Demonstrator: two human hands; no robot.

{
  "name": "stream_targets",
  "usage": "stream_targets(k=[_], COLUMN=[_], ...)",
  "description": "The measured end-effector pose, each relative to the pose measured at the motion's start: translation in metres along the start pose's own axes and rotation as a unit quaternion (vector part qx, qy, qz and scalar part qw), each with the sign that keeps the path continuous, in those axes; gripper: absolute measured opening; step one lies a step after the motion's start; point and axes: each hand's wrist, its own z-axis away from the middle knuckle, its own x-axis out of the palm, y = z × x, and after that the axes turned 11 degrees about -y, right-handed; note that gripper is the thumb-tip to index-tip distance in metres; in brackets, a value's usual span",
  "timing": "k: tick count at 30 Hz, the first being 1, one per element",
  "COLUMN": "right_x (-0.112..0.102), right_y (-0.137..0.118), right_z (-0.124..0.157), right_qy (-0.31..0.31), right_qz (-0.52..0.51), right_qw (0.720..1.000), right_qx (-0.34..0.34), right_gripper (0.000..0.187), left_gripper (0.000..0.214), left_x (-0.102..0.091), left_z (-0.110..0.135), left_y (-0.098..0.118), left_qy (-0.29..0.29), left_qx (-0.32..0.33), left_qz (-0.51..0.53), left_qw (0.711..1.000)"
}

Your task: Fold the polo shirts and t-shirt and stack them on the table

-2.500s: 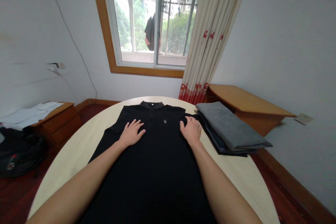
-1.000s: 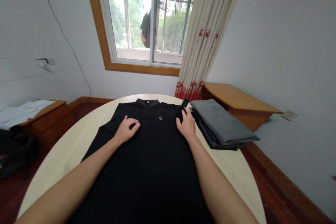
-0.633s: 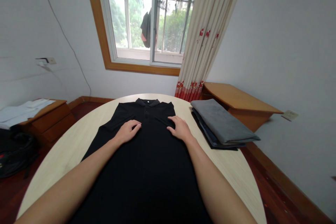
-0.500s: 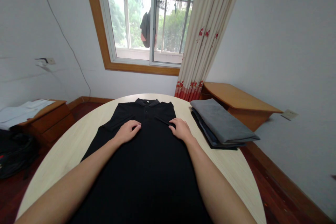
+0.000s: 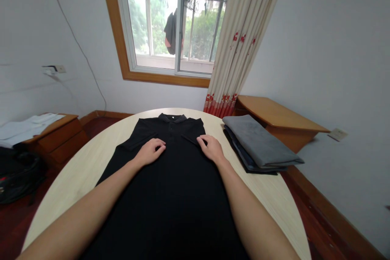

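Observation:
A black polo shirt [image 5: 170,195] lies face up on a round, light wooden table [image 5: 274,195], collar pointing away from me. Its right side is folded inward over the chest. My left hand [image 5: 150,151] rests on the left chest of the shirt with loosely bent fingers and holds nothing. My right hand [image 5: 211,149] lies flat on the folded-in right edge, fingers stretched toward the collar.
A stack of folded clothes [image 5: 258,142], grey on top, sits on the table to the right of the shirt. Behind it stands a low wooden table [image 5: 277,115]. At the left are a wooden cabinet [image 5: 57,140] with white cloth on it and a black bag [image 5: 18,174].
My right hand has brought the shirt's right side and sleeve inward over the chest, covering the small white logo. It now rests nearer the middle. The left hand has stayed in place.

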Motion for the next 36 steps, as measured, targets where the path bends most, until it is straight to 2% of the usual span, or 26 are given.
stream_targets(k=[4, 8, 15, 21, 24, 27, 30, 34, 36], right_x=[0.008, 0.009, 0.000, 0.001, 0.003, 0.001, -0.005, -0.010, -0.009], right_y=[0.005, 0.004, -0.006, -0.007, 0.002, 0.021, 0.039, 0.048, 0.049], right_z=[-0.001, -0.001, -0.001, 0.003, -0.006, -0.029, -0.061, -0.097, -0.110], right_qy=[-0.041, -0.026, -0.037, -0.028, -0.021, -0.012, -0.015, -0.020, -0.035], right_qz=[0.038, 0.070, 0.111, 0.082, 0.033, -0.064, -0.215, -0.307, -0.377], right_qw=[0.998, 0.997, 0.993, 0.996, 0.999, 0.995, 0.968, 0.942, 0.915], right_qx=[-0.003, 0.000, 0.020, 0.011, 0.030, 0.081, 0.128, 0.133, 0.141], right_gripper=[0.038, 0.041, 0.024, 0.031, 0.037, 0.030, 0.022, 0.021, 0.019], left_gripper=[0.034, 0.033, 0.031, 0.029, 0.027, 0.023, 0.022, 0.021, 0.022], left_x=[-0.001, -0.001, -0.001, 0.000, 0.001, 0.003, 0.003, 0.002, 0.002], left_z=[0.000, 0.001, 0.001, 0.001, 0.001, 0.000, -0.001, -0.001, -0.001], left_y=[0.002, 0.003, 0.003, 0.002, 0.002, 0.002, 0.004, 0.007, 0.008], left_qy=[-0.005, -0.003, -0.007, -0.008, -0.004, 0.000, 0.000, -0.002, -0.003], left_qx=[0.001, 0.001, 0.004, 0.005, 0.007, 0.006, 0.002, -0.004, -0.006], left_qz=[-0.004, -0.002, -0.006, -0.009, -0.015, -0.029, -0.041, -0.044, -0.047], left_qw=[1.000, 1.000, 1.000, 1.000, 1.000, 1.000, 0.999, 0.999, 0.999])
